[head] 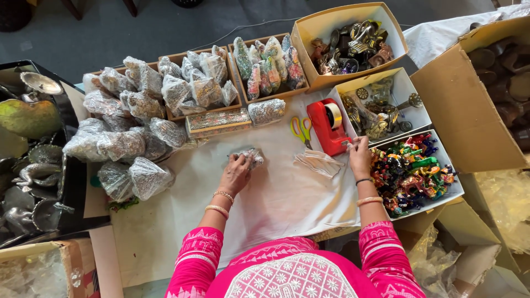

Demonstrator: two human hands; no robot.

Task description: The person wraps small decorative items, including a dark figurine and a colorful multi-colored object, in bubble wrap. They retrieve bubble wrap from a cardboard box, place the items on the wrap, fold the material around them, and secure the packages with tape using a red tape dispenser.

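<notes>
White paper covers our bench [276,204], with grey floor beyond its far edge. Far across it we see open cardboard boxes [204,83] packed with shiny wrapped bundles, and more bundles [132,143] heaped at the left. At the right sit a box of metal figures [353,41] and a tray of bright painted figurines [414,174]. A red tape dispenser [327,128] stands beside green-and-yellow scissors [301,129]. Our left hand [236,174] presses down, grip closed on a small plastic-wrapped packet [251,157] mid-bench. Our right hand [360,157] pinches at the dispenser's near end, fingertips together on the tape.
</notes>
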